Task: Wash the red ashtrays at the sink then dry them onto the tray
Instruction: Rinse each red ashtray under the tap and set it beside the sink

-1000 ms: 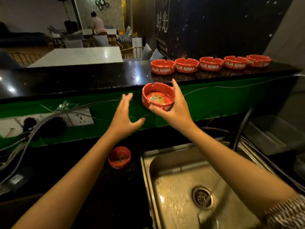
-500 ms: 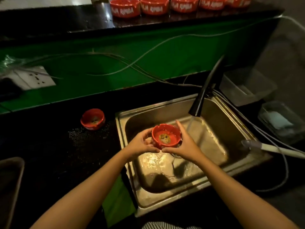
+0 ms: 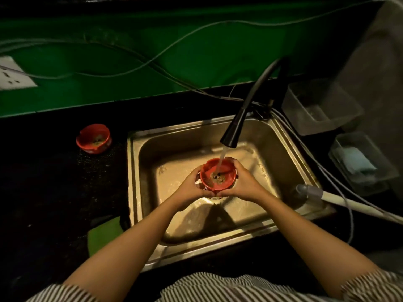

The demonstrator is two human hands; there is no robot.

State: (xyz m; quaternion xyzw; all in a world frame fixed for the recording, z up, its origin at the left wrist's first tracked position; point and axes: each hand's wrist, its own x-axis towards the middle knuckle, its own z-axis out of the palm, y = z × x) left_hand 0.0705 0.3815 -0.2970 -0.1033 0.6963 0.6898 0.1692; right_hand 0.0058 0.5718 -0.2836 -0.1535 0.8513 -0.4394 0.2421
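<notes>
A red ashtray (image 3: 218,175) with brown dirt in its bowl is held over the steel sink (image 3: 281,153). My left hand (image 3: 189,188) grips its left side and my right hand (image 3: 244,184) grips its right side. Water runs from the black faucet (image 3: 233,129) straight into the ashtray. A second dirty red ashtray (image 3: 93,138) stands on the dark counter to the left of the sink.
Clear plastic containers (image 3: 320,105) stand to the right of the sink, one (image 3: 359,162) holding something pale. A white hose (image 3: 340,201) lies across the sink's right rim. Cables trail along the green wall (image 3: 130,62), with a socket (image 3: 11,75) at far left.
The ashtray came down from the upper ledge into the sink. Both hands now hold it, and it has moved right under the running water. My view has tilted down.
</notes>
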